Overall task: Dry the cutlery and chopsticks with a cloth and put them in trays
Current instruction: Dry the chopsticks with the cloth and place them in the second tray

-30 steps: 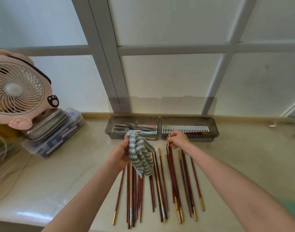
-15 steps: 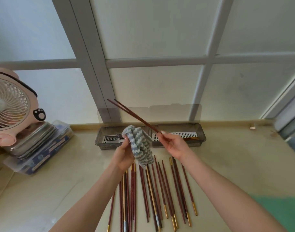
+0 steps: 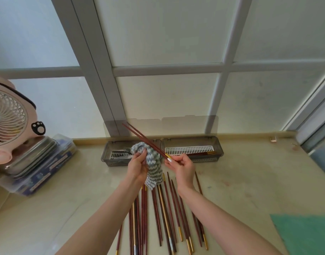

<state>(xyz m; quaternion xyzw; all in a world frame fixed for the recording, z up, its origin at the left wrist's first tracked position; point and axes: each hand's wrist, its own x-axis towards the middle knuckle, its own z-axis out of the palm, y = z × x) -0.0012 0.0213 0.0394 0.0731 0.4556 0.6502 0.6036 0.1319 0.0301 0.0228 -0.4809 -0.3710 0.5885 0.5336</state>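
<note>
Two chopsticks (image 3: pixel 139 136) now lie against the top of the striped cloth (image 3: pixel 154 168); half a second ago we held them clear above it. Our right hand (image 3: pixel 183 168) pinches their gold ends, tips pointing far-left. Our left hand (image 3: pixel 137 165) grips the one cloth, fingers curled round it. Two trays stand far: the left tray (image 3: pixel 112 162) holds cutlery, the right tray (image 3: pixel 207 160) a few chopsticks. Loose chopsticks (image 3: pixel 143 218) overlap near us, too many to count surely.

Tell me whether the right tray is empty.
Not empty: the right tray holds a few chopsticks lying along the near edge of its white grate.
</note>
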